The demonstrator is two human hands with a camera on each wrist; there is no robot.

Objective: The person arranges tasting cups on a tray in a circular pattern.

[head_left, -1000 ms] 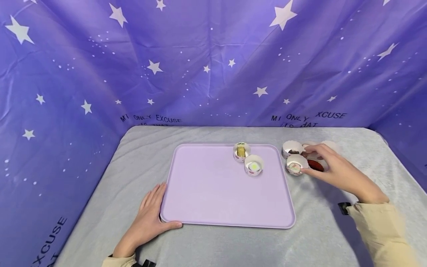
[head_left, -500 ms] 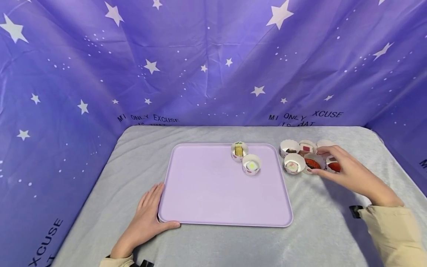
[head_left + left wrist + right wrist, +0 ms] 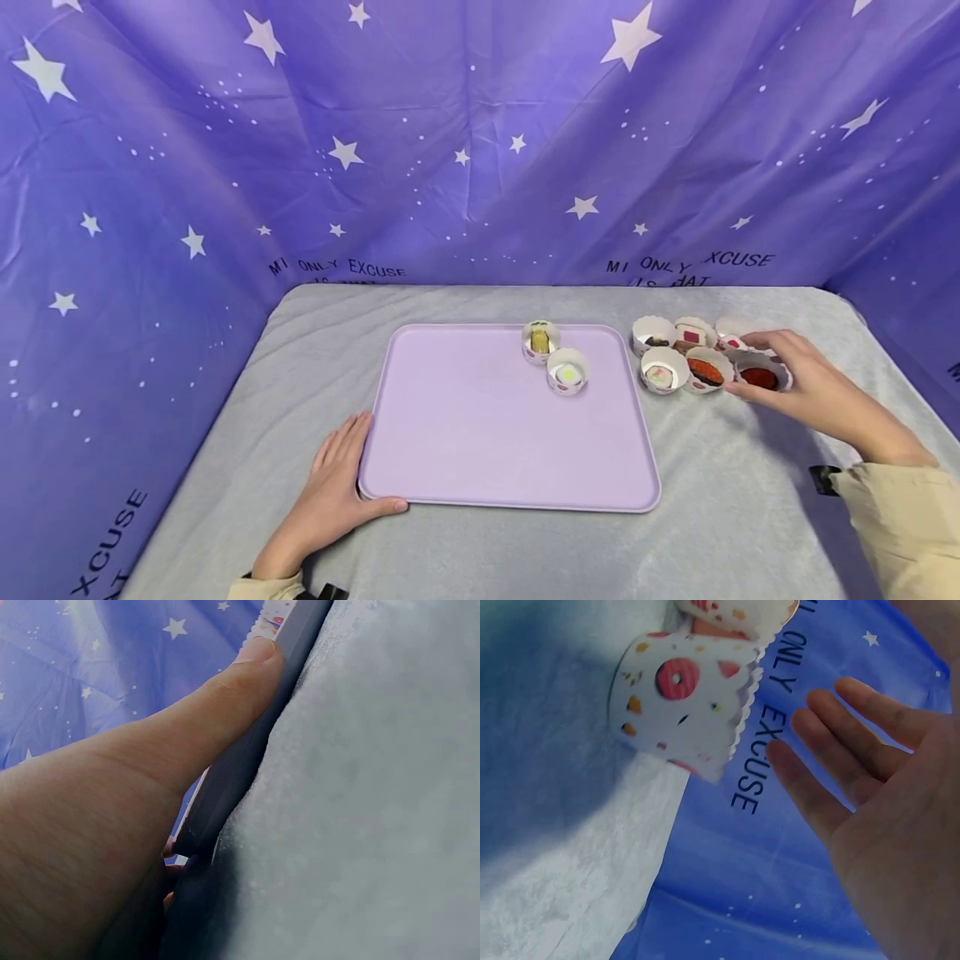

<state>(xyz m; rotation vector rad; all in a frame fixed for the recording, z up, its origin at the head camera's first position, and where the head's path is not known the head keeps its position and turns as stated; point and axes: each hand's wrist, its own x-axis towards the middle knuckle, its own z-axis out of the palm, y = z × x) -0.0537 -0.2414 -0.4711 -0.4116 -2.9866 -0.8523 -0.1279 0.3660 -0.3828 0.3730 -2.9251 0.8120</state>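
My left hand (image 3: 330, 492) rests against the near left corner of a lilac tray (image 3: 480, 450), fingers along its left edge and thumb on the front edge. Over the right end of a cluster of paper baking cups, my right hand (image 3: 832, 396) hovers with fingers spread and nothing held. Closest to it are a cup with a dark red piece (image 3: 759, 378) and, behind, a cup partly hidden by the fingers (image 3: 727, 332). In the right wrist view, a white patterned cup (image 3: 682, 697) stands apart from the extended fingers (image 3: 810, 787).
Two cups stand on the tray's far right part: one with a yellow piece (image 3: 540, 342), one with a white-and-green piece (image 3: 567, 373). Right of the tray are a cup with a pale roll (image 3: 663, 372) and one with an orange-topped piece (image 3: 707, 371). A starry purple curtain (image 3: 465, 167) hangs behind.
My right hand has moved rightward along the cluster of cups, uncovering the cups with the orange-topped and dark red pieces. My left hand has stayed at the tray's corner.
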